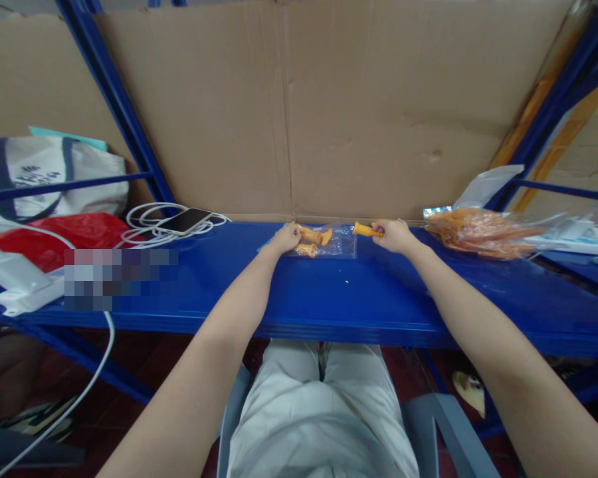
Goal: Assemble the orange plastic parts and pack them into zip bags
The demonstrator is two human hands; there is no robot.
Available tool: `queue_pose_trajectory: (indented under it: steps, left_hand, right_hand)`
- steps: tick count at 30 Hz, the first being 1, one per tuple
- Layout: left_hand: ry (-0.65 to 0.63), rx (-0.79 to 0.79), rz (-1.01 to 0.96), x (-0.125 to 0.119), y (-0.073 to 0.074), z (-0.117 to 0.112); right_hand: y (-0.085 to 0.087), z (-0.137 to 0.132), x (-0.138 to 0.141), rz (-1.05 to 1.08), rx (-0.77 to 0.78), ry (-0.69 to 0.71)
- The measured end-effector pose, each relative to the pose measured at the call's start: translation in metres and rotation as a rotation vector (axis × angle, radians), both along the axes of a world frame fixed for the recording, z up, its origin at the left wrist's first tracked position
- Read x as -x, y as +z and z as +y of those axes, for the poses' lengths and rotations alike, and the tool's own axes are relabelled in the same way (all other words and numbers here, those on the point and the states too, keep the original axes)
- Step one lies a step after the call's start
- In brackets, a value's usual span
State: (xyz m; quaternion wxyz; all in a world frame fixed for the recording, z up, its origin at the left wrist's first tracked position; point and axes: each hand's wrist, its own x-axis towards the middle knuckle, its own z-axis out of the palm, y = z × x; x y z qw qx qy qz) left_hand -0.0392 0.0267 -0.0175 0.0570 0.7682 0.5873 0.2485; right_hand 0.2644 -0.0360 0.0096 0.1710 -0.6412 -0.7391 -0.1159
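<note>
My left hand [286,238] is closed at the left part of a clear plastic bag [347,247] lying flat on the blue table. Its fingertips pinch the end of an orange plastic piece [309,235]. Beside that lie a second tube-like orange piece [306,249] and a curved orange piece [326,237]. Whether these are in the bag or on top of it I cannot tell. Just right of the bag, my right hand [395,236] grips an orange plastic handle-shaped piece [363,230], whose wider end points left. The fingers hide its other end.
Clear bags of orange pieces [478,232] lie at the right. To the left are a phone [185,221] on coiled white cable, a red bag [80,232], a white power strip [30,292] and a canvas bag [92,176]. A cardboard wall [349,113] stands behind the blue tabletop [319,292].
</note>
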Motion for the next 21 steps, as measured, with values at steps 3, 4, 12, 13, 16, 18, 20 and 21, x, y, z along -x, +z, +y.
queue_pose_trajectory:
  steps: [3,4,12,13,16,18,20,21]
  left_hand:
    - [-0.016,0.004,-0.013,-0.001,0.002,-0.002]
    - [-0.024,-0.001,-0.015,-0.001,0.003,-0.003]
    - [-0.119,0.033,-0.029,-0.012,0.009,-0.011]
    - [-0.140,0.041,-0.033,-0.013,0.009,-0.012]
    - [-0.201,0.051,-0.044,-0.017,0.008,-0.013]
    - [-0.215,0.048,-0.056,-0.018,0.007,-0.013]
    - [-0.223,0.045,-0.069,-0.018,0.006,-0.013]
    - [-0.228,0.043,-0.074,-0.018,0.006,-0.013]
  right_hand:
    - [0.000,-0.002,0.008,-0.037,-0.015,0.107]
    - [0.000,-0.003,0.012,-0.054,-0.012,0.145]
    - [0.000,-0.012,0.033,-0.065,0.029,0.279]
    - [-0.001,-0.013,0.034,-0.051,0.034,0.271]
    - [-0.003,-0.011,0.034,0.035,0.045,0.259]
    - [-0.004,-0.009,0.032,0.132,0.052,0.291]
    - [-0.005,-0.007,0.029,0.240,0.063,0.346]
    - [-0.006,-0.006,0.028,0.289,0.072,0.374]
